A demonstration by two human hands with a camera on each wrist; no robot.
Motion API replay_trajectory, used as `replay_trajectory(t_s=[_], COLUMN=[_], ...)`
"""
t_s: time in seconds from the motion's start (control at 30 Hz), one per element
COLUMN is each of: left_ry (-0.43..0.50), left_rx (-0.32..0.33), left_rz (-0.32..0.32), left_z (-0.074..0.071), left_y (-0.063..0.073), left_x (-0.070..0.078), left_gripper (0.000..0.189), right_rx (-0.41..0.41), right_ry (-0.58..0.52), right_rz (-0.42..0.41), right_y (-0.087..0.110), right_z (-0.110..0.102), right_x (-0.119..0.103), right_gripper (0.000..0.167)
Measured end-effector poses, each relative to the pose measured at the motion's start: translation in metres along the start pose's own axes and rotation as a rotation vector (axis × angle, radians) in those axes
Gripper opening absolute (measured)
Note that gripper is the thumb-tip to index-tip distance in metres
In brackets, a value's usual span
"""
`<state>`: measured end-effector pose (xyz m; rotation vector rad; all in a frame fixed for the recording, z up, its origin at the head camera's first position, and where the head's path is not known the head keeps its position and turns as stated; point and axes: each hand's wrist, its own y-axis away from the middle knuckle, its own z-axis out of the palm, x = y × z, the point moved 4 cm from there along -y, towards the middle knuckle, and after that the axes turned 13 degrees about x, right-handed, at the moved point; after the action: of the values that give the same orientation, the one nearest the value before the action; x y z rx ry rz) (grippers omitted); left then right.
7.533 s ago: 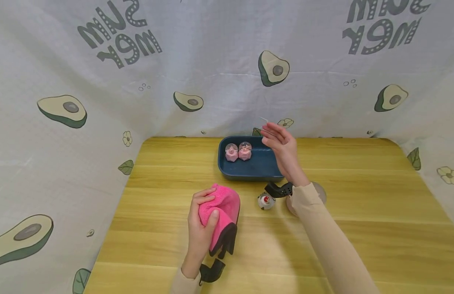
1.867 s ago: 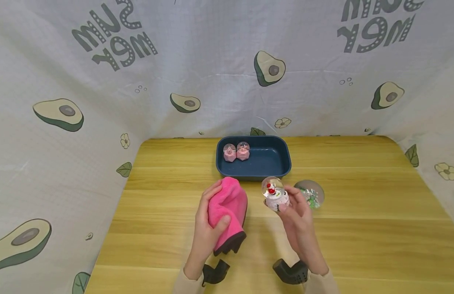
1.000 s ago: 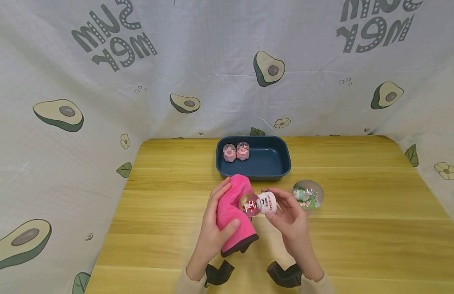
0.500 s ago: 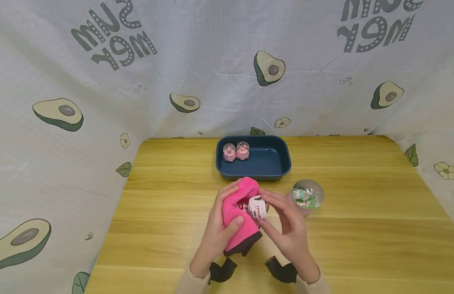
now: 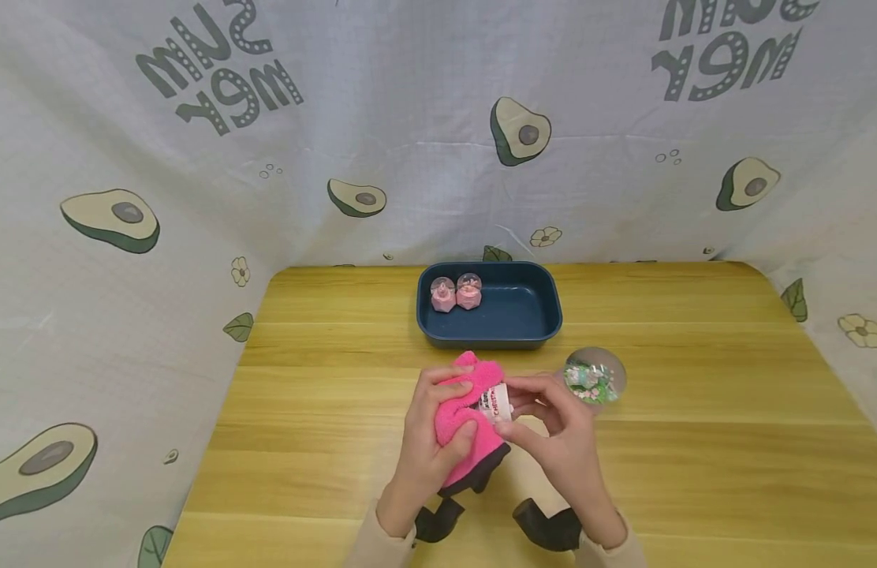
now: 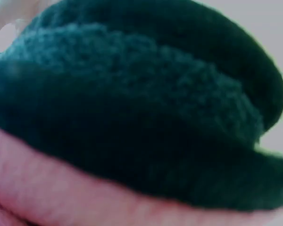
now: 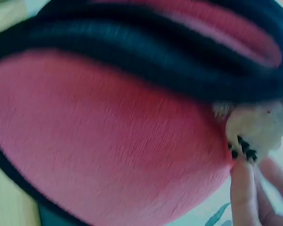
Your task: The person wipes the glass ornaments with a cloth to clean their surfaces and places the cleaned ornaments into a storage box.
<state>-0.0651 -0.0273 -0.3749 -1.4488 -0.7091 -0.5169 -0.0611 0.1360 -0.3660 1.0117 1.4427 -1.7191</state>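
In the head view my left hand (image 5: 427, 430) grips a pink cloth (image 5: 456, 418) with a dark edge, bunched around the globe end of a small snow globe. Only the snow globe's white base (image 5: 495, 403), with red lettering, shows; its glass is hidden in the cloth. My right hand (image 5: 562, 430) pinches that base between thumb and fingers. The cloth's dark edging (image 6: 108, 117) fills most of the left wrist view. In the right wrist view the pink cloth (image 7: 118, 136) hangs close to the lens, with fingertips (image 7: 245, 188) on the pale base (image 7: 257, 129).
A dark blue tray (image 5: 498, 343) stands at the back of the wooden table (image 5: 325, 410), with two pink snow globes (image 5: 456, 294) at its left end. Right of my right hand is a larger clear globe (image 5: 596, 377) with green and white bits inside. A printed curtain (image 5: 424, 110) closes off the back.
The right hand has picked up the small snow globe from the table, tipped it sideways and brought it left into the cloth. The left hand has moved right and now wraps the cloth around the glass.
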Motion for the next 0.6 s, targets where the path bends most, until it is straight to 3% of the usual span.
replay_trajectory(t_s=[0.1,0.23,0.33,0.43,0.6], left_ry=[-0.017,-0.007,0.023,0.043,0.051], left_rx=[0.017,0.062,0.101,0.127,0.119], left_rz=[0.014,-0.009,-0.081,-0.16,-0.212], left_z=[0.001,-0.001,-0.004,-0.008,-0.01], left_y=[0.001,0.003,0.002,0.001,-0.001], left_x=[-0.001,-0.004,-0.006,-0.006,-0.004], left_gripper=[0.03,0.026,0.025,0.025,0.026], right_rx=[0.06,0.049,-0.047,-0.155,-0.194], right_ry=[0.054,0.109,0.069,0.068,0.183], right_rz=[0.09,0.069,-0.044,-0.202,-0.392], right_y=[0.001,0.002,0.001,0.0,-0.002], right_z=[0.002,0.005,0.006,0.006,0.004], right_x=[-0.002,-0.005,-0.006,-0.007,-0.007], right_gripper=[0.036,0.039,0.046,0.044,0.043])
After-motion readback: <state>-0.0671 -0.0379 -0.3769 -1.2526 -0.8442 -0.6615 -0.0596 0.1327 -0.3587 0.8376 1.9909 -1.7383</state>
